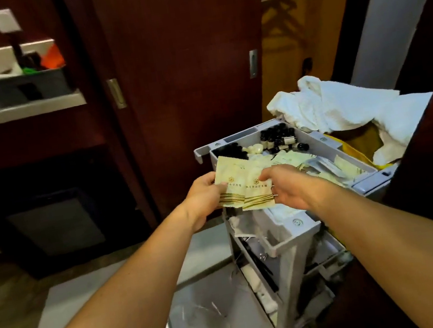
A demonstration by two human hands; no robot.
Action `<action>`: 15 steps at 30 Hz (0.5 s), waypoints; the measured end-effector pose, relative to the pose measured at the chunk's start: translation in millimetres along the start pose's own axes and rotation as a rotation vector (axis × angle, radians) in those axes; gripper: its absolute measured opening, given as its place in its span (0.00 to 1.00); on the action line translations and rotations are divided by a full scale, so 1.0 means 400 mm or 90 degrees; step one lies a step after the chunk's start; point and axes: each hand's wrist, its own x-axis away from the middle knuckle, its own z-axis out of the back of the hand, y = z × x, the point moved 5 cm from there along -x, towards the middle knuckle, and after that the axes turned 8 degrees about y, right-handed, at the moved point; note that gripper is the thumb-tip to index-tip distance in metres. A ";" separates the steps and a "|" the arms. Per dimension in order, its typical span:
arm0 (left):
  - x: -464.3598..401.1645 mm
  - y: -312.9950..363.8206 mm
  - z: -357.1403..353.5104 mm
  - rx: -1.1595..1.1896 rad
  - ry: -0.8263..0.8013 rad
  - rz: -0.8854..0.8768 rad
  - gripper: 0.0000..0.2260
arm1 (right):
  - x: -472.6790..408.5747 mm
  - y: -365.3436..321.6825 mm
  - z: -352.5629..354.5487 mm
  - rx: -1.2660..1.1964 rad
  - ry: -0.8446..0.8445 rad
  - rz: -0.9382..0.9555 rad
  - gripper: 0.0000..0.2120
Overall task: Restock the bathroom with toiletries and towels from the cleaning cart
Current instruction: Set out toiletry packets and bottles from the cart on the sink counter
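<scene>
Cream paper sachets (244, 187), printed with a small gold flower and green-gold stripes, are held in a fanned pair just above the near end of the cleaning cart (290, 234). The left hand (205, 197) grips the left sachet's edge, thumb on its face and fingers curled behind it. The right hand (287, 185) pinches the right sachet's upper right corner between thumb and fingertips, its other fingers loosely bent below. The two sachets overlap, the right one in front. Behind them the cart's grey top tray (318, 138) holds more packets (330, 165) in a loose heap, and small dark bottles (278, 135) with pale labels are grouped at its far end. White towels (342, 108) lie crumpled over a yellow bag (361, 142) on the cart's far right side. Lower shelves hold indistinct white items. To the left, a pale counter (19, 111) carries a blurred grey caddy (26, 85), and dark wooden doors (181, 70) stand behind the cart.
</scene>
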 end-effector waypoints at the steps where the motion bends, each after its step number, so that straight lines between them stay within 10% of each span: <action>1: 0.033 -0.007 0.015 0.005 0.021 -0.002 0.10 | 0.023 0.009 -0.013 0.010 -0.013 0.004 0.10; 15: 0.468 -0.121 0.229 0.022 0.159 0.075 0.14 | 0.314 0.097 -0.242 0.161 -0.220 0.046 0.12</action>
